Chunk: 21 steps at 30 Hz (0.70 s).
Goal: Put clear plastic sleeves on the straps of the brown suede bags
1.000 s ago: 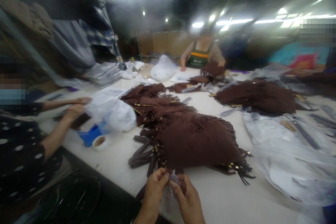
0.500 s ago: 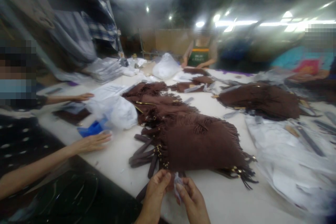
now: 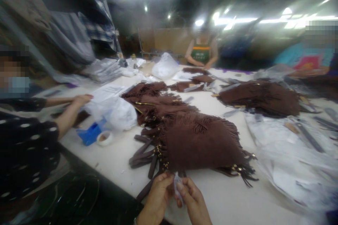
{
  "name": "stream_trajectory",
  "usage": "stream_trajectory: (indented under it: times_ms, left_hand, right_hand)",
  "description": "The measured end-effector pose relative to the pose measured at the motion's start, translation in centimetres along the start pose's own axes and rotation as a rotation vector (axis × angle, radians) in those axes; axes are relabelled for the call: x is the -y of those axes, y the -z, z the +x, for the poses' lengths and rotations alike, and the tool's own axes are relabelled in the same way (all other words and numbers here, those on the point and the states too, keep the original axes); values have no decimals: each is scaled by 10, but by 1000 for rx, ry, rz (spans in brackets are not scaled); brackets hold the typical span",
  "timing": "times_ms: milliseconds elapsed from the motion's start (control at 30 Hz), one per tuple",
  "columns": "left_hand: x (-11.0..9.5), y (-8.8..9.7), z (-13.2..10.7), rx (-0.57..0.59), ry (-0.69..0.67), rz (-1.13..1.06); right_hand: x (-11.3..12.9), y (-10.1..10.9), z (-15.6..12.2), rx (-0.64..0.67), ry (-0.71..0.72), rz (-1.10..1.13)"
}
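A crumpled strip of thin clear plastic wrap (image 3: pixel 176 182) pokes up from the pinched fingers of my right hand (image 3: pixel 194 197). Beside it my left hand (image 3: pixel 157 195) is closed, thumb against fingers, its fingertips at the wrap's edge; what it pinches is hidden. Just beyond both hands lies a brown fringed bag (image 3: pixel 203 144), flat on a stack of similar bags, with gold metal fittings at its sides. Dark brown straps (image 3: pixel 142 158) trail over the table from the stack's left side.
On the white table (image 3: pixel 116 161) are a blue tape dispenser (image 3: pixel 91 135), a tape roll (image 3: pixel 105 138), a white plastic bag (image 3: pixel 123 114), another brown pile (image 3: pixel 260 98) and clear plastic sheets (image 3: pixel 295 168). A co-worker in polka dots (image 3: pixel 29 151) stands left; two others are farther off.
My left fingers have come closer to the wrap in my right hand. At left, the co-worker's near hand has left the tape roll and reached back to the other hand.
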<state>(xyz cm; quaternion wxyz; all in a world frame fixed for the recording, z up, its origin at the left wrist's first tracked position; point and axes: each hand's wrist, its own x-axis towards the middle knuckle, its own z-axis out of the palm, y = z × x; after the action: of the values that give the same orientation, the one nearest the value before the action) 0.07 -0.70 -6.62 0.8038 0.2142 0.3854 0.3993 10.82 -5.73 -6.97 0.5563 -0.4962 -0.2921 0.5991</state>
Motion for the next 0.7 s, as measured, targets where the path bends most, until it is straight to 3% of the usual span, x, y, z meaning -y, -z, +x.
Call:
stream_trajectory:
  times_ms: [333,533,633,700]
  left_hand:
    - [-3,7,8,157,258,-94]
    - [5,8,7,79,294,-215]
    - [1,2,5,36,253,-179]
    - [-6,-3,3,66,206,-125]
  right_hand:
    - [-15,-3,4,58,-237,275]
    - [-4,-4,0,74,-395,417]
    - [-2,-2,0,98,-444,444]
    - [-2,-1,0,113,-439,436]
